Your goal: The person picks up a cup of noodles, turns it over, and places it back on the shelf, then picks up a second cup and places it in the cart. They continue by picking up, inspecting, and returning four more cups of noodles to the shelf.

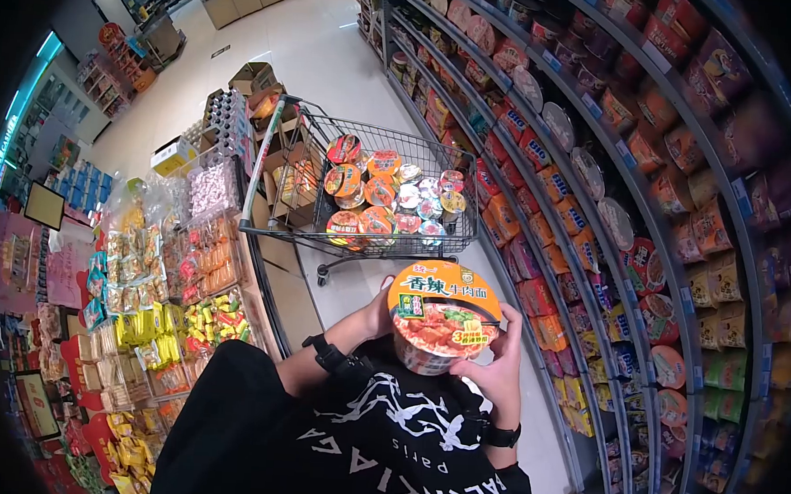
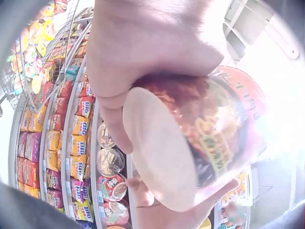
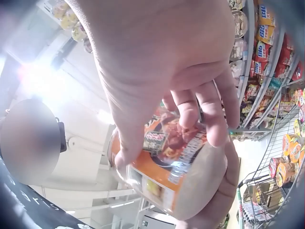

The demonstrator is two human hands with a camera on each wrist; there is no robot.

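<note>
I hold an orange instant noodle bowl (image 1: 443,315) at chest height with both hands, lid tilted towards me. My left hand (image 1: 381,311) grips its left side, and my right hand (image 1: 496,357) curls around its right side and bottom. In the left wrist view the left hand's fingers (image 2: 114,124) wrap the bowl (image 2: 205,133) near its pale base, with the right hand (image 2: 162,210) below. Seen from the right wrist, the right hand's fingers (image 3: 200,114) and thumb clasp the bowl (image 3: 167,162).
A wire shopping cart (image 1: 264,176) stands just ahead, holding several noodle bowls (image 1: 389,197). Shelves of noodle cups and packets (image 1: 597,214) run along the right. A snack display (image 1: 165,305) and cardboard boxes (image 1: 260,85) line the left. The aisle floor (image 1: 317,43) continues beyond the cart.
</note>
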